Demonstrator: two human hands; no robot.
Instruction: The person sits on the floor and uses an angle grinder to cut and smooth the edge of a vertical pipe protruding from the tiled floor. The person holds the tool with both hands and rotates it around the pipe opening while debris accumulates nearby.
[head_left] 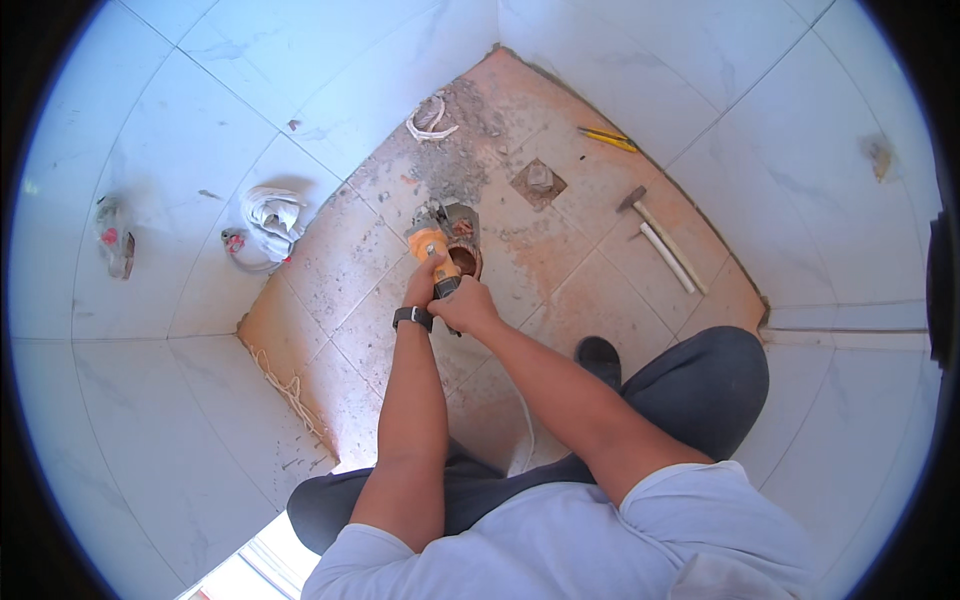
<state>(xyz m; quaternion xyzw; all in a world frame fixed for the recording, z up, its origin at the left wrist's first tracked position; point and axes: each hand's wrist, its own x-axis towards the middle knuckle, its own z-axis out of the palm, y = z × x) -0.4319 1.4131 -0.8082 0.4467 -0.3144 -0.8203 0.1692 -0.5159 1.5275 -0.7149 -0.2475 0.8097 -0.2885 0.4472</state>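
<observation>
Both of my hands are closed around an orange and black angle grinder point(430, 245) over the tiled floor in front of me. My left hand point(422, 280), with a dark watch at its wrist, wraps the orange body. Just nearer to me, my right hand point(467, 305) grips the black rear end. The grinder's far end is at a broken-out hole point(462, 218) in the tiles, and its disc cannot be made out clearly. Beside the tool, a round reddish-brown opening point(465, 260) shows in that hole. Grey rubble point(455, 170) lies just beyond.
At the right lie a hammer point(668, 235), a white tube point(667, 257) and a yellow utility knife point(607, 138). A square floor cutout point(538, 184) is farther back. White curved pieces point(430, 124) rest by the rubble. Left are a white bundle point(272, 222) and string point(290, 392). A pale cable point(528, 425) runs between my legs.
</observation>
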